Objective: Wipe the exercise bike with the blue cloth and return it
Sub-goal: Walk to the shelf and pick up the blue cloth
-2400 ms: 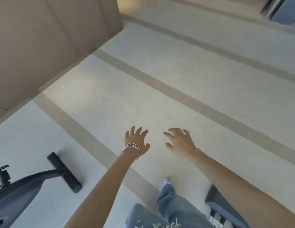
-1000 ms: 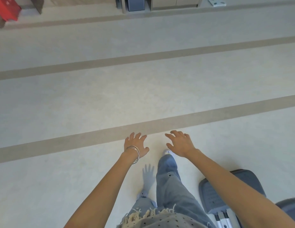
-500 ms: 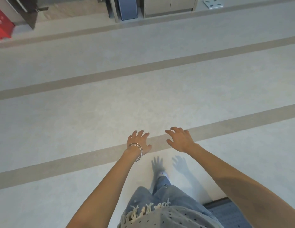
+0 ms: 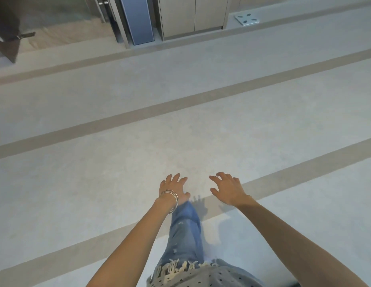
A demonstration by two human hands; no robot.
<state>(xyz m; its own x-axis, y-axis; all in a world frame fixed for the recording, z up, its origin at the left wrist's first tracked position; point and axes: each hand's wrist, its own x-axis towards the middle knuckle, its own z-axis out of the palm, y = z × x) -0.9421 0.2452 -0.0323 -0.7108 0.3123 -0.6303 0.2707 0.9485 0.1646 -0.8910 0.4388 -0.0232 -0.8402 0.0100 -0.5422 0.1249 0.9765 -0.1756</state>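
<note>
As she walks across the pale striped floor (image 4: pixel 139 154), the far wall has come closer than half a second back: a cabinet (image 4: pixel 193 15) and a blue panel (image 4: pixel 138 19) now fill the upper middle of the frame, a dark door (image 4: pixel 6 38) the upper left, a small scale (image 4: pixel 246 19) the upper right. The grey machine part at the lower right has dropped out of view, so she is leaving it behind, presumably to fetch the cloth (neither bike nor blue cloth shows anywhere). Her left hand (image 4: pixel 174 188), bangled, and right hand (image 4: pixel 228 188) stay spread wide and empty at lower centre.
</note>
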